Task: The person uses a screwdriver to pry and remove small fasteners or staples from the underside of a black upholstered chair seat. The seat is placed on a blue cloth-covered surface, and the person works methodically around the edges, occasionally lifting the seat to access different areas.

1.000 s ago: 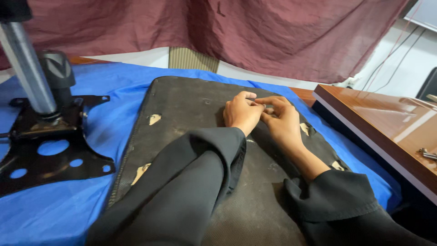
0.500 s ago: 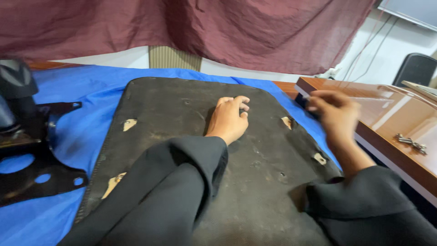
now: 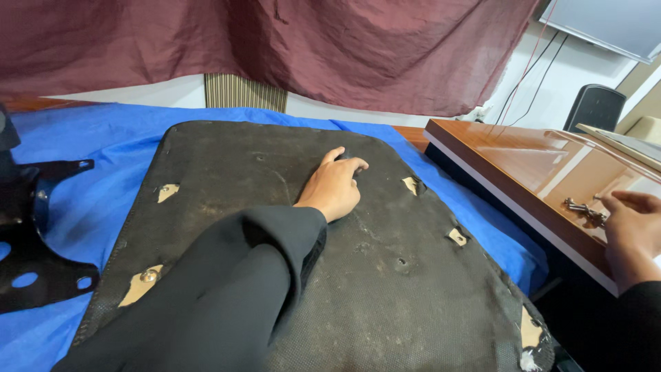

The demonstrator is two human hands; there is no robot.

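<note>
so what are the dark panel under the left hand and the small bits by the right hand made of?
Panel: looks like black woven fabric over a rigid board; weave texture shows, and pale wood-like patches where it is torn. Dusty, matte.
Small bits: likely metal; silvery and shiny, lying on the glossy brown wooden tabletop.
Left hand rests flat on the panel; right hand reaches toward the bits.

A single head-worn camera looks steeply down and forward from close above the dark seat panel [image 3: 275,227] lying on the blue-covered counter [image 3: 96,158]. It faces the far maroon curtain [image 3: 275,48], with the wooden desk [image 3: 523,172] at right.
</note>
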